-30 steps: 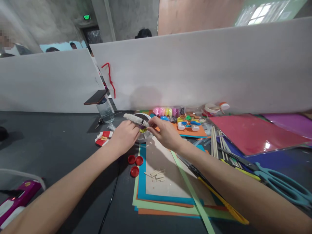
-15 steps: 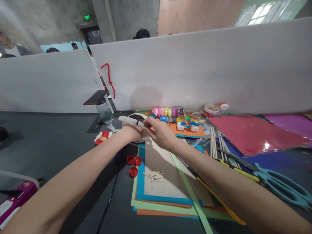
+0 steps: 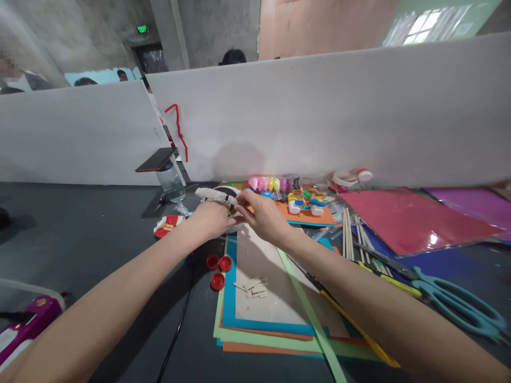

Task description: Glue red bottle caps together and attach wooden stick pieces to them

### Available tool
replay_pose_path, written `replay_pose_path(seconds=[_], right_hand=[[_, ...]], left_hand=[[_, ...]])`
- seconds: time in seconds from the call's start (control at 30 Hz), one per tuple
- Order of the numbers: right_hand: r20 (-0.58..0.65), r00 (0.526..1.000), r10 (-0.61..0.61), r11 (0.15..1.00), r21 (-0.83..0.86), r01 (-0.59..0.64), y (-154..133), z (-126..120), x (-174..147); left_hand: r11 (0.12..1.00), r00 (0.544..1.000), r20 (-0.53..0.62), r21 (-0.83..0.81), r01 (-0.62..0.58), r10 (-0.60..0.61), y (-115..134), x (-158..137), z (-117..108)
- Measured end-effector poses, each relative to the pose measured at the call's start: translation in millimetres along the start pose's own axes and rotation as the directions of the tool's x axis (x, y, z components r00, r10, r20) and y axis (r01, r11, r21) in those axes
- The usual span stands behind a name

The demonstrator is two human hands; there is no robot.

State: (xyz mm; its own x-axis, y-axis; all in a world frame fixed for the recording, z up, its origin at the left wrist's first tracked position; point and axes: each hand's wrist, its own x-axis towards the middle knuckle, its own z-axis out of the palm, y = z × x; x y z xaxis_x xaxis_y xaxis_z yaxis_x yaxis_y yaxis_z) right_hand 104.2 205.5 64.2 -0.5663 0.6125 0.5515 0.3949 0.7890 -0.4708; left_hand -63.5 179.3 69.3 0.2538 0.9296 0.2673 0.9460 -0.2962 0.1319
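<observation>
A pale, rough-textured long piece [image 3: 213, 196] with small dark marks toward its right end lies across the top of my left hand [image 3: 213, 217]. The left fingers are mostly hidden behind the hand, and what they grip does not show clearly. My right hand [image 3: 261, 214] reaches in from the right, its thumb and fingertips bent together at the right end of the pale piece. Behind both hands shows the rim of a white round container [image 3: 228, 188]. Below them, short cut wooden sticks [image 3: 256, 287] lie on a stack of coloured paper [image 3: 275, 322], with red caps [image 3: 217, 281] alongside.
Blue-handled scissors [image 3: 459, 303], long wooden sticks [image 3: 348, 236] and red sheets [image 3: 419, 218] lie at right. Clay packs [image 3: 275, 184] stand by the white partition [image 3: 319, 117]. A water bottle [image 3: 171, 183] carries a dark flat board [image 3: 156, 160]. A purple power strip [image 3: 35, 324] is at left.
My left hand has turned and its wrist has lifted slightly, showing more of the back of the hand. My right hand stays at nearly the same place.
</observation>
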Motion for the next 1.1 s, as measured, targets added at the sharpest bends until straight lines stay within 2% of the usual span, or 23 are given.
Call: replay_pose_path(seconds=[0.1,0.2,0.3,0.37,0.43,0.5,0.57,0.6,0.63,0.67,0.77,0.87,0.97,1.03,1.1], right_hand=[[-0.032,0.999,0.024,1.0,0.009,-0.023,4,1,5],[-0.064,0.997,0.037,0.999,0.022,-0.036,11,2,21],[-0.083,0.996,0.04,0.999,0.036,-0.037,19,8,50],[-0.087,0.995,0.043,0.998,0.042,-0.04,26,15,73],[-0.089,0.995,0.049,0.998,0.047,-0.045,32,24,93],[-0.088,0.995,0.056,0.997,0.054,-0.051,38,34,109],[-0.088,0.994,0.064,0.996,0.064,-0.058,42,42,117],[-0.089,0.994,0.068,0.996,0.068,-0.062,43,45,119],[-0.089,0.993,0.072,0.995,0.072,-0.066,44,48,119],[-0.089,0.993,0.073,0.995,0.076,-0.067,44,49,119],[-0.087,0.994,0.061,0.995,0.083,-0.054,40,49,113],[-0.082,0.996,0.026,0.995,0.094,-0.018,33,44,104],[-0.087,0.996,0.004,0.994,0.113,0.006,26,37,92],[-0.104,0.995,0.007,0.993,0.121,0.005,22,32,84],[-0.11,0.994,0.003,0.993,0.119,0.01,19,28,77]], left_hand=[[0.999,0.999,-0.01,0.023,-0.043,0.043,7,-31,-18],[0.999,0.995,-0.089,0.019,-0.04,0.041,8,-65,-36],[0.984,0.957,-0.287,-0.176,-0.01,-0.041,5,-91,-46],[0.925,0.932,-0.309,-0.374,0.066,-0.191,2,-99,-45],[0.777,0.898,-0.253,-0.614,0.139,-0.361,-3,-101,-38],[0.548,0.848,-0.187,-0.825,0.139,-0.496,-10,-101,-28],[0.354,0.81,-0.13,-0.93,0.1,-0.572,-19,-101,-19],[0.314,0.805,-0.116,-0.945,0.09,-0.582,-23,-101,-16],[0.333,0.809,-0.129,-0.939,0.087,-0.574,-27,-100,-13],[0.399,0.818,-0.167,-0.913,0.083,-0.551,-31,-97,-11],[0.658,0.824,-0.353,-0.752,0.033,-0.444,-41,-80,-12],[0.784,0.826,-0.442,-0.621,0.0,-0.35,-50,-45,-18],[0.887,0.885,-0.416,-0.461,-0.007,-0.209,-61,-6,-22],[0.933,0.94,-0.319,-0.359,-0.004,-0.119,-69,13,-22],[0.964,0.977,-0.204,-0.264,0.009,-0.065,-76,27,-18]])
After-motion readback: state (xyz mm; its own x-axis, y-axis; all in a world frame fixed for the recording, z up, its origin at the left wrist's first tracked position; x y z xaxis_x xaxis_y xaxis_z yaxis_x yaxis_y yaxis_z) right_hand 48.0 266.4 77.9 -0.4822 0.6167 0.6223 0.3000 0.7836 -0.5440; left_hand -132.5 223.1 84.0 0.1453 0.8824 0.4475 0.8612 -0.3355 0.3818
